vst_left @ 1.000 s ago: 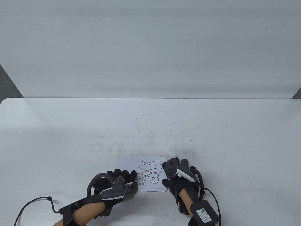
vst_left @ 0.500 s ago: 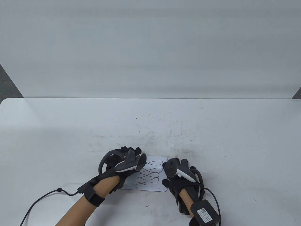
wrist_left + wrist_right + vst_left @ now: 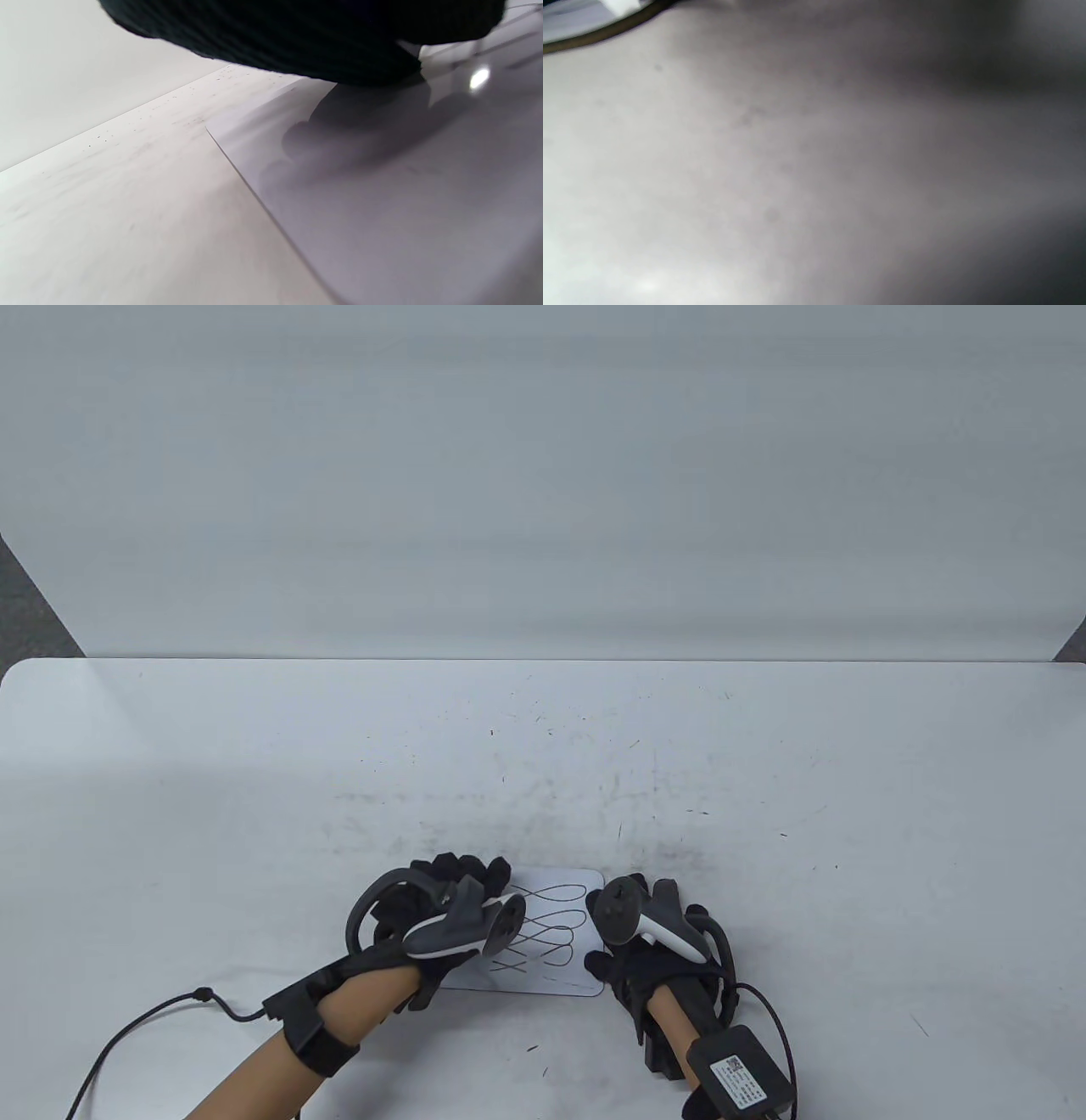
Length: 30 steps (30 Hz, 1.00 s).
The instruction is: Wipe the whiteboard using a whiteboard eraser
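A small whiteboard [image 3: 570, 974] with looped black scribbles lies flat near the table's front edge; it also shows in the left wrist view [image 3: 382, 203]. My left hand [image 3: 458, 875] is over the board's left part, knuckles up and fingers curled down. In the left wrist view a black mass [image 3: 297, 38] touches the board. No eraser shows in any view; whatever is under the left hand is hidden. My right hand [image 3: 638, 899] rests at the board's right edge, fingers spread on the table.
The white table [image 3: 543, 746] carries grey smudges and small dark marks behind the board. A white wall [image 3: 543, 475] rises at the table's back edge. A cable [image 3: 144, 1018] trails from my left wrist, and a black box [image 3: 738, 1069] sits on my right forearm.
My left hand moved from the board's front-left corner up onto its left part, then slid slightly back toward the left. My right hand and the board stayed still.
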Available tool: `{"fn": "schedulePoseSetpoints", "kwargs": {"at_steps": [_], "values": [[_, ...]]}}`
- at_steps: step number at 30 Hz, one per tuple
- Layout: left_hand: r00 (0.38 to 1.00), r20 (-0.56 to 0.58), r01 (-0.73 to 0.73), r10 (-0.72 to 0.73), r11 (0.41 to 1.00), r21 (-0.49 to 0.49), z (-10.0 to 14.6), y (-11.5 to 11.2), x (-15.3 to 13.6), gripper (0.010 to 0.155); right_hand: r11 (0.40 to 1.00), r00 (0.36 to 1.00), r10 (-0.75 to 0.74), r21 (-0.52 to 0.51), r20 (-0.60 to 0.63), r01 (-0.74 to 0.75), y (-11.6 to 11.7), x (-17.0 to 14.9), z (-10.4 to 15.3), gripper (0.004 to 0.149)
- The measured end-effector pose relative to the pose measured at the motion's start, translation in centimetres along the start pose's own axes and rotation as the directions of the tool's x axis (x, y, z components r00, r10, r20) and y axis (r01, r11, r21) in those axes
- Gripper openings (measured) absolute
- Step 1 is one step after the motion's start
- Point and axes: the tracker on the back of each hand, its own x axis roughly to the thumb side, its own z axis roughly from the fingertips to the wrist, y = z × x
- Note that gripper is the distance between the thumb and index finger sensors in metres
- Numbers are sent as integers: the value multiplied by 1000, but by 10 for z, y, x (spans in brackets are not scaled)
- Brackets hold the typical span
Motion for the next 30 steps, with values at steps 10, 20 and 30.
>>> {"fn": "schedulePoseSetpoints", "kwargs": {"at_steps": [10, 20, 30], "values": [[990, 72, -119, 122, 992, -44, 26, -6, 4, 82, 1000, 1000, -9, 11, -1, 9, 0, 0, -1, 69], [983, -110, -157, 150, 986, -62, -66, 5, -17, 81, 1000, 1000, -10, 20, -5, 10, -1, 0, -1, 69], [997, -57, -47, 48, 999, 19, -42, 5, -6, 81, 1000, 1000, -10, 15, -5, 10, 0, -1, -1, 69]]}}
